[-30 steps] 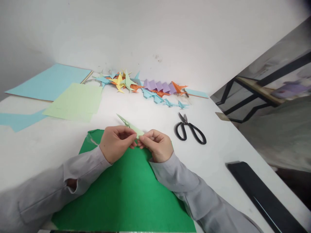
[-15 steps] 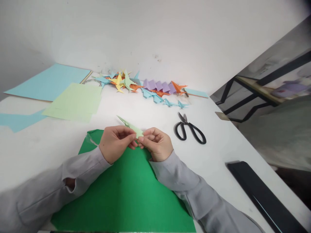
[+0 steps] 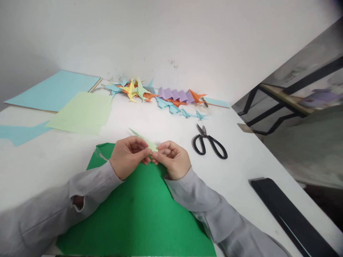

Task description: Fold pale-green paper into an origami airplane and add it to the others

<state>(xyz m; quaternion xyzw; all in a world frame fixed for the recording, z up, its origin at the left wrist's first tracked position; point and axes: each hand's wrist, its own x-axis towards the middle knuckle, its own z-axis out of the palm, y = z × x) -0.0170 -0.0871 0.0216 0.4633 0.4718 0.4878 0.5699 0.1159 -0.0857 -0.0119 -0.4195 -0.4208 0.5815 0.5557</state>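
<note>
Between my two hands is a small folded piece of light green paper [image 3: 152, 145], its narrow pointed end sticking out to the upper left. My left hand [image 3: 130, 157] pinches it from the left with thumb and fingers. From the right, my right hand [image 3: 173, 159] pinches the same piece, thumb tip close to the left thumb. The fingertips cover part of its lower edge. Both hands are over the far end of a green board [image 3: 139, 214] on the white table.
Black-handled scissors [image 3: 205, 141] lie right of my hands. Light green sheets [image 3: 80, 114] and blue sheets [image 3: 57, 89] are at the left. Folded paper figures [image 3: 134, 91] line the wall. A long black object [image 3: 289, 214] rests near the right table edge.
My fingers have shifted very slightly on the folded green paper, and its pointed end has tilted a little. Both hands still pinch it in nearly the same place.
</note>
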